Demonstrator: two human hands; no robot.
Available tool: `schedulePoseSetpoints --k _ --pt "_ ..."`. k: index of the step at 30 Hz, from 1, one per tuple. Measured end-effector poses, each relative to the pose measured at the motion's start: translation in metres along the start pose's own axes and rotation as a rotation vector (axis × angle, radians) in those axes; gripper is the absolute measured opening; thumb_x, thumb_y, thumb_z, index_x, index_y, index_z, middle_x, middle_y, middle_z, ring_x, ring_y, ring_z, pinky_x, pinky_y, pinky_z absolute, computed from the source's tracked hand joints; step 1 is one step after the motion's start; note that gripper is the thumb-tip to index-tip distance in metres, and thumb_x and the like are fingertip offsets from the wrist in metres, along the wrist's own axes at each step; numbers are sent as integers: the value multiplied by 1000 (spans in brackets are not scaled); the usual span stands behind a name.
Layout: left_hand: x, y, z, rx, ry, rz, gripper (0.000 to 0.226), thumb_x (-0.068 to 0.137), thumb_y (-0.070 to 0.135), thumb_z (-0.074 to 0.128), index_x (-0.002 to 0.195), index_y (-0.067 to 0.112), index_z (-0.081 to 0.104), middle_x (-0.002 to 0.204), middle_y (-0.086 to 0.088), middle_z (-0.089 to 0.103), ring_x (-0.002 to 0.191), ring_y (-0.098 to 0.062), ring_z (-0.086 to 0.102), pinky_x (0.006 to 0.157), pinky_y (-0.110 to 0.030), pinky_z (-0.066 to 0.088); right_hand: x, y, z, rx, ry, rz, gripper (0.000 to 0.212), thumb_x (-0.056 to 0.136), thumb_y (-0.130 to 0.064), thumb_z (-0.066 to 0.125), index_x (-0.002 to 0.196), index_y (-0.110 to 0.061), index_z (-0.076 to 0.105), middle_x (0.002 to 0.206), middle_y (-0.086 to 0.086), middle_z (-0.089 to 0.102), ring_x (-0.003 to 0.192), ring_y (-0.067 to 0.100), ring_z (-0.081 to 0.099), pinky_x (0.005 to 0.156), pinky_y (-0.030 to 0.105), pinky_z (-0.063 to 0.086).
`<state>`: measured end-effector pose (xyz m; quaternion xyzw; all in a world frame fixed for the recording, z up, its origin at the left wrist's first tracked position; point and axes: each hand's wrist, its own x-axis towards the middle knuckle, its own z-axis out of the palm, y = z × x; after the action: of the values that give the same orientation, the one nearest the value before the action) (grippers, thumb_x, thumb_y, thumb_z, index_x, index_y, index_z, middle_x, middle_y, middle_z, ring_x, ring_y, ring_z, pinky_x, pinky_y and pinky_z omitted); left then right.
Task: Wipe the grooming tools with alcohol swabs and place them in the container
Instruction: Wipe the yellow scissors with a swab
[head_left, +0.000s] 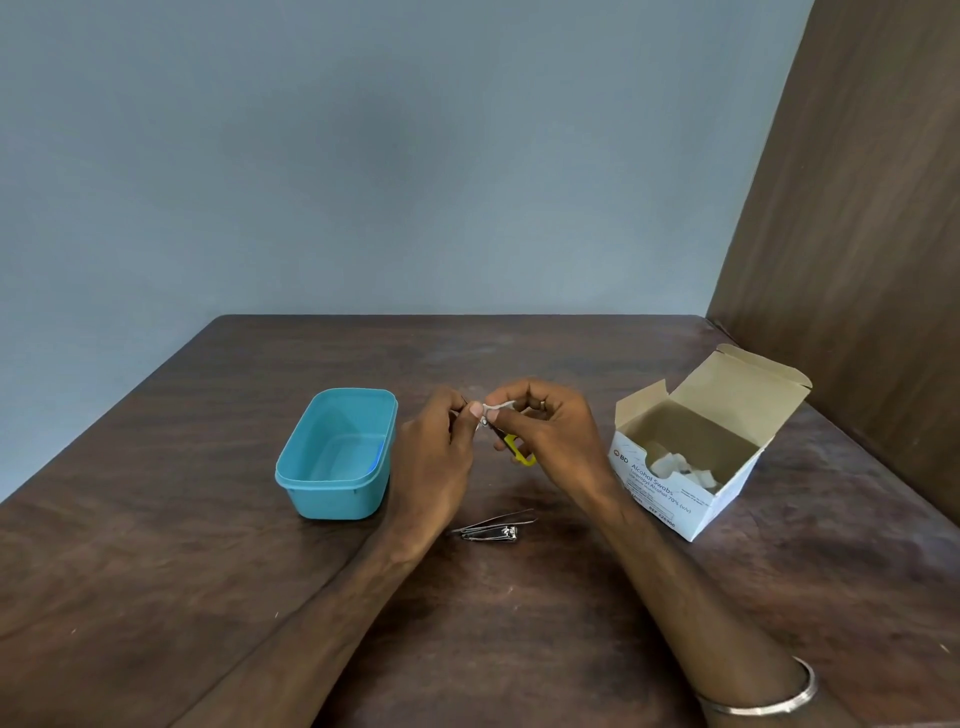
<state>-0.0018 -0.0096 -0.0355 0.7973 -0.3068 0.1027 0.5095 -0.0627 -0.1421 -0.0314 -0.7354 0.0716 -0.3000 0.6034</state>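
Blue-grey wall behind, brown wood panel (857, 208) rising at the far right. Dark wooden table (208, 597) spread across the lower half, worn and scuffed. Toward the right edge of it, white cardboard box of alcohol swabs (696, 447), flaps open, loose white packets lying in the bottom. Left of centre, teal plastic container (335, 454), lidless, nothing visible inside. Between box and container, raised above the table, both hands close together: left hand (434, 457) with fingers curled, pinching the metal blade end of small scissors (506, 439); right hand (553, 441) with fingers curled, thumb and forefinger pinching a white swab (496, 408) against the blades near the pivot. Yellow handle loops of the scissors hanging down below the right palm, toward the near side. Ring on one right finger, silver bangle (763, 699) on the right wrist at the near edge. On the table just near of the hands, well apart from the container, metal tweezers (501, 519) lying beside a nail clipper (491, 533), the two touching or almost so.
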Motion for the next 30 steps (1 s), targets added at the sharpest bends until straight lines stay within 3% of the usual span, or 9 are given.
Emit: schedulePoseSetpoints --k 6,10,15,21,30 --pt "0 0 0 -31 -8 -4 26 100 35 53 84 15 56 65 -2 59 63 -20 57 59 -42 43 1 0 -1 42 73 6 10 89 -9 76 87 -19 76 73 0 73 61 26 73 50 30 54" --pt "-1 0 -2 -19 0 8 28 99 37 53 82 15 55 64 -1 58 60 -16 54 58 -41 42 1 1 -2 39 18 23 7 87 -10 77 86 -16 76 72 1 71 61 28 72 53 36 54" --pt "0 0 -1 -27 -14 -6 23 99 35 54 82 20 54 64 2 57 60 -14 54 58 -41 44 2 2 -1 42 123 33 12 88 -15 79 84 -26 78 75 -8 72 67 36 74 48 27 52" --pt "0 2 -3 -39 -2 -3 23 99 33 55 82 18 55 65 2 57 59 -11 51 57 -39 42 3 3 -2 45 60 30 18 87 -16 79 82 -33 79 83 -8 73 67 29 76 49 27 53" --pt "0 2 -4 -52 -1 -19 21 99 33 55 83 20 56 67 5 58 62 -8 51 59 -36 43 2 2 -2 72 124 22 8 87 -17 79 87 -25 79 90 -8 73 60 31 75 43 26 52"
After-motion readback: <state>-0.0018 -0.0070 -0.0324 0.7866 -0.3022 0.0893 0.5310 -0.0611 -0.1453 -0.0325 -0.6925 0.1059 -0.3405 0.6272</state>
